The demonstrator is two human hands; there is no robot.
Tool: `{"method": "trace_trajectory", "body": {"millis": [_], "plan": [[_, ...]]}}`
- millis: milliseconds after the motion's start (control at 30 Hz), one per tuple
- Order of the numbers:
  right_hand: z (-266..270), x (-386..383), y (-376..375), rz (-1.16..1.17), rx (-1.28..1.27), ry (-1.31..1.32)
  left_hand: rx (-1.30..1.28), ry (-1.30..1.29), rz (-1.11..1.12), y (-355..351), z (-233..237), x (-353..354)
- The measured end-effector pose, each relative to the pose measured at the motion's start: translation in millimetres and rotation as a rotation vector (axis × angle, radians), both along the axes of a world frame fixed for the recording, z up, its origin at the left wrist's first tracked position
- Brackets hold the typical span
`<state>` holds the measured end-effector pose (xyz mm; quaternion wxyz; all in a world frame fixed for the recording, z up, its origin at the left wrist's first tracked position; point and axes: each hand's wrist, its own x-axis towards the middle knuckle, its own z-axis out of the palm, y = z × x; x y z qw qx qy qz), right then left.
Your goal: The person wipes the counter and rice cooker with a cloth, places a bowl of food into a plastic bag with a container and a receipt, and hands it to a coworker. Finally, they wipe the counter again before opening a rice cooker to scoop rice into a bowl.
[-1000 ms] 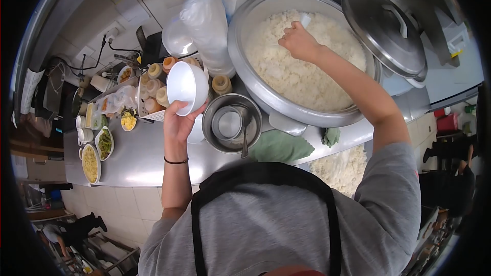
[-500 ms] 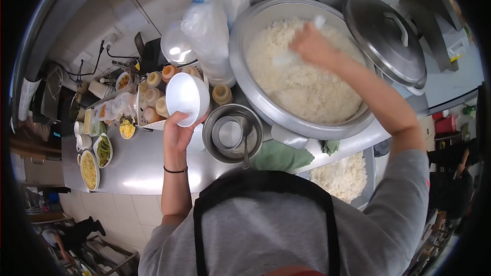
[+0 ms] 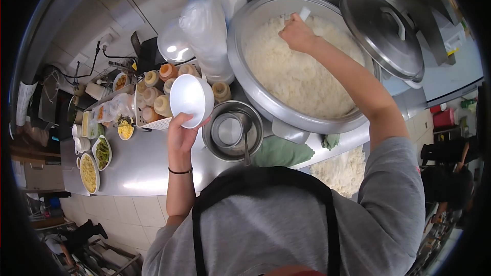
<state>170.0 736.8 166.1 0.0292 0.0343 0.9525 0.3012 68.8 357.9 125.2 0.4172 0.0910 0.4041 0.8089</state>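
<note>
My left hand [image 3: 182, 134] grips a white bowl [image 3: 191, 96] by its lower edge, tilted so its inside faces me. No food shows in the bowl. Over the big round cooker pot [image 3: 244, 84], my right hand [image 3: 298, 33] is closed around a white rice paddle [image 3: 305, 13]. Only the paddle's handle end sticks out above the fist; its blade cannot be made out. White rice [image 3: 302, 87] fills much of the pot, below and around that hand. Beside the left hand stands a steel pot [image 3: 208, 145] containing a smaller metal container [image 3: 227, 132] and a ladle [image 3: 246, 145].
A metal lid [image 3: 381, 36] leans at the cooker's right. Squeeze bottles [image 3: 162, 105] crowd a white basket behind the bowl. A green cloth [image 3: 284, 152] lies before the cooker, with a rice tray below. Dishes of noodles [image 3: 89, 174] and green vegetables [image 3: 103, 152] stand left. People are at right.
My right hand has moved slightly left and up over the rice, and the paddle's blurred blade no longer shows. The bowl in my left hand has shifted slightly right.
</note>
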Motion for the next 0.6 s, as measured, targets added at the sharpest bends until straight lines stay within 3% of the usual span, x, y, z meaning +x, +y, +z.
{"method": "trace_trajectory", "body": {"millis": [133,433,600], "plan": [[-9.0,17.7,-20.0,0.010,-0.002,0.031,0.025,0.004,-0.032,3.3,3.8,0.8],[15.1,80.5,-75.8,0.405,-0.175,0.092,0.025,0.035,-0.038,-5.5,10.9,-5.3],[4.5,49.2,-14.5,-0.056,-0.026,0.208,0.051,0.048,-0.070,2.3,16.5,0.1]]}}
